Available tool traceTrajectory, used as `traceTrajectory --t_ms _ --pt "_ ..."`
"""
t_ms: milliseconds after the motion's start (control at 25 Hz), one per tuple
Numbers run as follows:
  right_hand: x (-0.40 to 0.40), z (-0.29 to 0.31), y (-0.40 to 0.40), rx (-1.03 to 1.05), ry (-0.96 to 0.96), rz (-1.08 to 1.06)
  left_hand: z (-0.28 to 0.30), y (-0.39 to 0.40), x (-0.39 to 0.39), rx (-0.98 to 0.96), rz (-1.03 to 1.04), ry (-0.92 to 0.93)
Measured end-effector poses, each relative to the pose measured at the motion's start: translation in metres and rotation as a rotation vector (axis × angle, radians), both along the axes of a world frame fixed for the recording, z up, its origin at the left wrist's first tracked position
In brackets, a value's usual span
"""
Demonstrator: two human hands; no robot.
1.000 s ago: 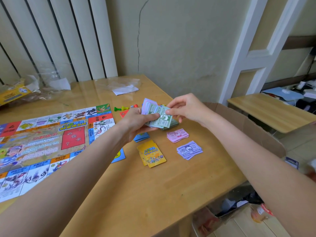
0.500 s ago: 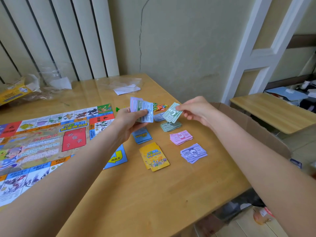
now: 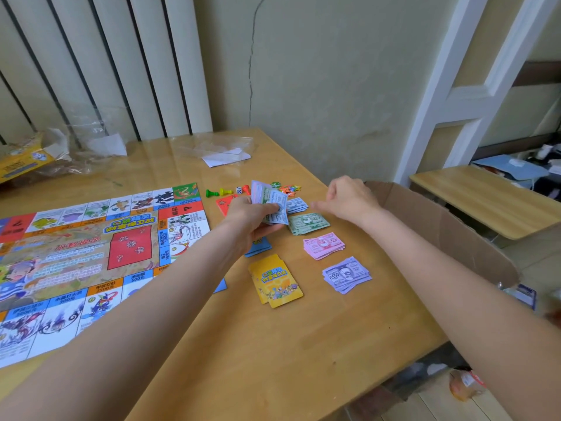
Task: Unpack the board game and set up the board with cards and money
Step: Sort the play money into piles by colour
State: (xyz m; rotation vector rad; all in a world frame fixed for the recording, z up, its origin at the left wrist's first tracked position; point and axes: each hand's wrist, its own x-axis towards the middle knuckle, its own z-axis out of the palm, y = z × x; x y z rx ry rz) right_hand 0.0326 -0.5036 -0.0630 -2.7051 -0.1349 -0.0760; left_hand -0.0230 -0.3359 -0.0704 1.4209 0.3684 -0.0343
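The game board [image 3: 91,253] lies flat on the left of the wooden table [image 3: 273,360]. My left hand [image 3: 252,217] grips a fanned wad of play money [image 3: 271,202] just past the board's right edge. My right hand [image 3: 349,199] hovers empty beside it, fingers loosely curled, over the light blue note pile [image 3: 299,205] and the green note pile [image 3: 308,223]. Nearer me lie a pink note pile [image 3: 323,245] and a purple note pile [image 3: 346,274]. Yellow cards [image 3: 276,282], blue cards [image 3: 258,247] and red cards [image 3: 223,205] sit left of the notes.
Green, yellow and red pawns [image 3: 226,192], a die and small coloured tokens [image 3: 287,189] lie behind the money. An open cardboard box [image 3: 440,226] stands at the table's right edge. Plastic wrap [image 3: 218,147] and the yellow game box [image 3: 21,159] lie at the back. A side table [image 3: 485,196] is to the right.
My right hand pulled a green note from the wad, laid it on the green pile and now holds nothing. My left hand keeps its hold on the wad.
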Motion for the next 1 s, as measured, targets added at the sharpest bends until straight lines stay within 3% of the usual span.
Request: traceTrajectory --t_ms 80,160,320,1000 --pt "0.003 0.011 -0.006 0.023 0.034 0.229 0.000 0.000 0.001 0.014 0.006 -0.001" --pt "0.003 0.015 -0.007 -0.125 0.162 0.409 0.000 0.000 0.001 0.039 -0.004 0.000" --pt "0.009 0.005 -0.001 -0.283 0.251 0.528 -0.002 -0.002 0.001 0.078 -0.032 0.046" --pt "0.006 0.009 0.014 -0.280 0.246 0.559 0.000 -0.010 -0.006 0.082 -0.066 0.054"
